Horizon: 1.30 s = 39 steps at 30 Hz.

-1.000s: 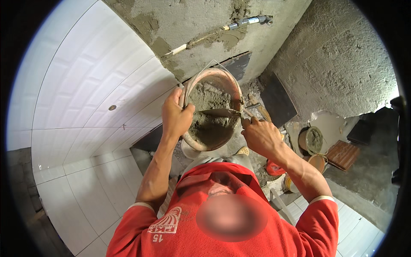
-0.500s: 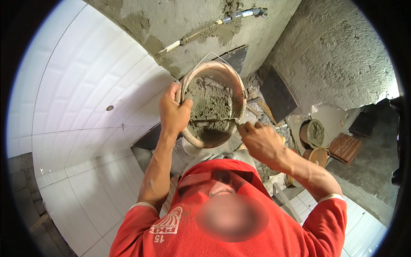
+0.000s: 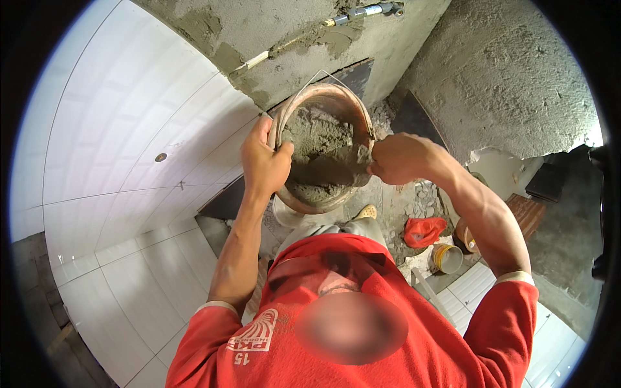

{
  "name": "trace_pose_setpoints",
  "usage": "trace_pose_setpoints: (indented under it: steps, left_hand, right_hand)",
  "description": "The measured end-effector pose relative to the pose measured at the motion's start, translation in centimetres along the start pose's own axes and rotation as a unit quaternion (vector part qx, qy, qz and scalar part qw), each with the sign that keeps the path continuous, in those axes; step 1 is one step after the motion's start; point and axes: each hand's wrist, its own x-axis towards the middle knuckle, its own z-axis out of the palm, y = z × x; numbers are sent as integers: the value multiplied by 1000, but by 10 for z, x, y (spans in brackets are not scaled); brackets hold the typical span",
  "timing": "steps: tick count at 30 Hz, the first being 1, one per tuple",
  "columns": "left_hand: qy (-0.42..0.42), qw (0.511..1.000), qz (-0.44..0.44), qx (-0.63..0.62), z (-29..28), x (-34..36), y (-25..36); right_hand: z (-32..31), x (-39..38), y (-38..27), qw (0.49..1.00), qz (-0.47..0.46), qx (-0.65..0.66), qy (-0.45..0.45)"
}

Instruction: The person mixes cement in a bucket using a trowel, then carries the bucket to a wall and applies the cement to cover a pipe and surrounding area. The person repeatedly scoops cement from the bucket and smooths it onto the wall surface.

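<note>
Bucket (image 3: 323,155) now raised nearer, hands (image 3: 264,165) clamped on rim and trowel; tiled wall (image 3: 129,142) beside.

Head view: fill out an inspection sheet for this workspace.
Surface: white tiled wall at left, bare grey render above and at right; rubble on the floor.
Job's things: brown bucket tilted toward the person, part full of grey mortar.
Clutter: red bag, small yellow-rimmed tub, dark tiles leaning on the wall.
Grippers: left hand grips the bucket rim; right hand is closed at the rim's other side, what it holds is hidden.
Cables: nothing seen; a pipe fitting sticks out of the render.
Surroundings: unfinished room, wooden piece at right.
</note>
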Motion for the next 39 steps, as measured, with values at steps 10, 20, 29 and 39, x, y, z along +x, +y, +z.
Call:
trace_pose_setpoints:
  steps: [10, 20, 29, 39]
  left_hand:
    - [-11, 997, -26, -71, 10, 3, -8]
    - [-14, 998, -26, -56, 21, 7, -2]
    - [-4, 999, -9, -49, 32, 8, -14]
    - [-15, 964, -138, -225, -7, 10, -33]
  right_hand:
    - [10, -4, -14, 999, -9, -24, 47]
    - [47, -16, -18, 984, -5, -54, 171]
    - [72, -8, -17, 985, -68, 93, 126]
    - [90, -19, 33, 880, -84, 465, 49]
